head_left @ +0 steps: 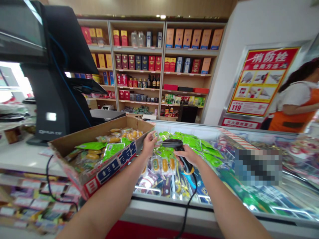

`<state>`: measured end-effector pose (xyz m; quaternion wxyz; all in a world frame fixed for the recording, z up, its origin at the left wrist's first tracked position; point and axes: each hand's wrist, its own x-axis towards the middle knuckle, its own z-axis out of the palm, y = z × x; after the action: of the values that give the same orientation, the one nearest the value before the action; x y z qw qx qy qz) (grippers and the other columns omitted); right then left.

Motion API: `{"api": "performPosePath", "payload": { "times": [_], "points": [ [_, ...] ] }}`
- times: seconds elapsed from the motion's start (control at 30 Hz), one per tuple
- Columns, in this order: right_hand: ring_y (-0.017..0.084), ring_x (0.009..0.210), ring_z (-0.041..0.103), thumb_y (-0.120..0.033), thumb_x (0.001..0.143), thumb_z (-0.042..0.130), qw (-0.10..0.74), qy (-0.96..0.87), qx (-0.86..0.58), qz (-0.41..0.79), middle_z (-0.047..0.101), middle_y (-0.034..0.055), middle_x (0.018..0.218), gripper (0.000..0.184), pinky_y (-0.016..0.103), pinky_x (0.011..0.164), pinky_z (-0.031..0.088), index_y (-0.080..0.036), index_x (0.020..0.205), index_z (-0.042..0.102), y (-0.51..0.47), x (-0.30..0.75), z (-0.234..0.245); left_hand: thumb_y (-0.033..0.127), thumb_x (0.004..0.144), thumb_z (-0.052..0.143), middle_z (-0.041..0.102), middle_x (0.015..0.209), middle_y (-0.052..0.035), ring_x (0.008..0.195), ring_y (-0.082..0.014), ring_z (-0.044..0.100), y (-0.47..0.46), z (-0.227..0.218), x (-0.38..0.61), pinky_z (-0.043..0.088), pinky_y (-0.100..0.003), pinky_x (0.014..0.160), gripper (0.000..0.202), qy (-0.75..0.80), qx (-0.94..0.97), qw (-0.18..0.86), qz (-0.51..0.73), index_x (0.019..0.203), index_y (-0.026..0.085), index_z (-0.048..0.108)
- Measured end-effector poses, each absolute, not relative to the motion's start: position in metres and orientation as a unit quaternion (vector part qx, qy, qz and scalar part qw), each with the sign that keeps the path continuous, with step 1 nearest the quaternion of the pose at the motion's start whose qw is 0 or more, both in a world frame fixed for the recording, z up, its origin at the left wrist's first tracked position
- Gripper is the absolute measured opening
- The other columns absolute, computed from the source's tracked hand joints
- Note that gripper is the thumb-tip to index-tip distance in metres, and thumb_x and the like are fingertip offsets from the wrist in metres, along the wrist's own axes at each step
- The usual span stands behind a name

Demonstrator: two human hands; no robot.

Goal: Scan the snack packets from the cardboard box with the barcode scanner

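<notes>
My right hand (187,156) grips a black corded handheld barcode scanner (179,153), its head pointing to the left. My left hand (149,143) pinches a small packaged snack (156,138) just beside the scanner's head, over the corner of a cardboard box (74,142). The box holds many green and yellow vacuum-packed snacks and rests on the counter, tilted against the edge of a glass-topped freezer (249,139). More packets lie in heaps inside the freezer, directly beneath my hands.
A black point-of-sale terminal (57,79) stands on the white counter (25,159) at left. Behind it rise shelves (161,66) of boxed liquor. A co-worker in an orange apron (294,106) stands at right near a red fire-hydrant poster (259,81).
</notes>
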<state>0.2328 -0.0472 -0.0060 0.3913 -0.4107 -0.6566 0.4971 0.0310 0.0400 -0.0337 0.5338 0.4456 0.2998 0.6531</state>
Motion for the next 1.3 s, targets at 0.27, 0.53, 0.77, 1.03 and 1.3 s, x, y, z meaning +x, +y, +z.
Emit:
{"api": "performPosePath", "payload": {
  "times": [0.27,0.53,0.77,1.03,1.3],
  "points": [
    [0.012,0.034,0.052,-0.04,0.072,0.069,0.396,-0.654,-0.41,0.496,0.056,-0.0038,0.049,0.026,0.023,0.035,0.043,-0.017,0.071,0.055,-0.044,0.233,-0.009,0.033,0.06,0.081,0.067,0.1,-0.0054,0.071,-0.0151,0.064,0.044,-0.038,0.032,0.057,-0.027,0.055,0.064,0.316,0.456,0.524,0.646,0.119,0.02,0.062],
    [0.012,0.034,0.052,-0.041,0.071,0.069,0.405,-0.653,-0.403,0.497,0.056,-0.0029,0.048,0.027,0.024,0.035,0.043,-0.018,0.067,0.055,-0.046,0.231,-0.009,0.028,0.065,0.077,0.069,0.119,-0.0104,0.107,-0.0257,0.064,0.047,-0.045,0.036,0.054,-0.038,0.09,0.045,0.3,0.574,0.388,0.656,0.108,0.017,0.07],
    [0.012,0.036,0.053,-0.044,0.068,0.069,0.484,-0.591,-0.387,0.517,0.058,-0.003,0.05,0.031,0.024,0.035,0.044,-0.017,0.079,0.058,-0.045,0.217,0.008,0.028,0.074,0.068,0.067,0.122,-0.0126,0.111,-0.027,0.064,0.034,-0.02,0.028,0.051,-0.042,0.097,0.043,0.319,0.575,0.295,0.693,0.116,0.017,0.066],
    [0.013,0.036,0.054,-0.041,0.065,0.07,0.474,-0.642,-0.355,0.486,0.057,-0.0018,0.048,0.028,0.024,0.036,0.045,-0.017,0.067,0.056,-0.04,0.165,0.076,0.007,0.077,0.049,0.056,0.137,-0.0162,0.135,-0.0285,0.044,0.03,0.072,-0.03,0.027,-0.046,0.118,0.043,0.468,0.467,0.093,0.745,0.117,0.013,0.064],
    [0.013,0.037,0.054,-0.039,0.067,0.07,0.486,-0.621,-0.377,0.486,0.058,-0.0015,0.05,0.025,0.025,0.037,0.046,-0.017,0.068,0.057,-0.057,0.169,0.064,0.017,0.077,0.059,0.071,0.099,-0.0124,0.104,-0.0296,0.065,-0.006,0.037,-0.023,0.045,-0.042,0.1,0.017,0.493,0.679,0.103,0.534,0.089,0.019,0.071]
  ]
}}
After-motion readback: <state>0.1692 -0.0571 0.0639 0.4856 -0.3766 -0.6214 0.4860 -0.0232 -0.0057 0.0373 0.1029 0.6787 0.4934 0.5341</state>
